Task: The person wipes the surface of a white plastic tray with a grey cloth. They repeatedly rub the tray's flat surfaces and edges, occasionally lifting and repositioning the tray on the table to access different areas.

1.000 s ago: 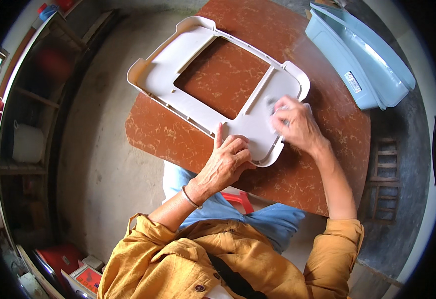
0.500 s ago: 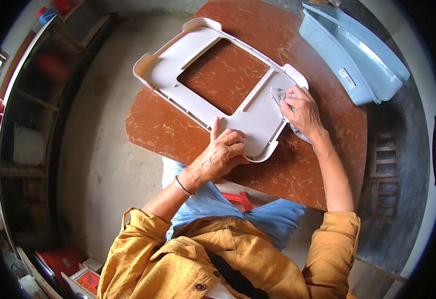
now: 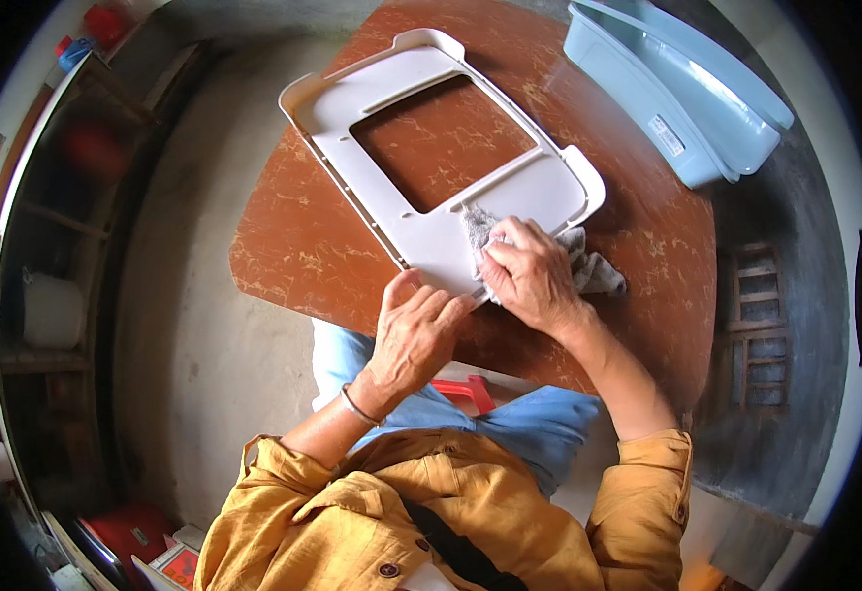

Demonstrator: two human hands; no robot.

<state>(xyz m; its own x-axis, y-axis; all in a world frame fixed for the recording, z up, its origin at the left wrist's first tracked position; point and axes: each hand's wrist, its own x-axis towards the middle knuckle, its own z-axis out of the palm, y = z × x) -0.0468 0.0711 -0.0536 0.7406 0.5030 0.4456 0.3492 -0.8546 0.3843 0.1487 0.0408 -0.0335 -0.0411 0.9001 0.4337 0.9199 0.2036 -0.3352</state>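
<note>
A white plastic frame [image 3: 342, 169] with raised rims and a large rectangular opening lies tilted across the brown marbled table [image 3: 293, 246]. My right hand [image 3: 529, 276] is closed on a grey cloth [image 3: 478, 225], pressing it against the panel near the frame's near edge. Part of the cloth hangs out beyond my fingers to the right, over the table. My left hand [image 3: 416, 323] grips the near left corner of the frame, fingers bent over its edge. The thumb side is partly hidden.
A light blue plastic bin [image 3: 647, 89] lies at the table's far right. Beneath the near table edge, a red plastic piece [image 3: 465, 392] shows between my legs. Shelving with a white container [image 3: 53, 308] stands along the left wall.
My right hand has moved the cloth left and nearer, from the frame's right side toward its near edge. My left hand has shifted slightly nearer, its raised finger now bent down. The frame has turned a little.
</note>
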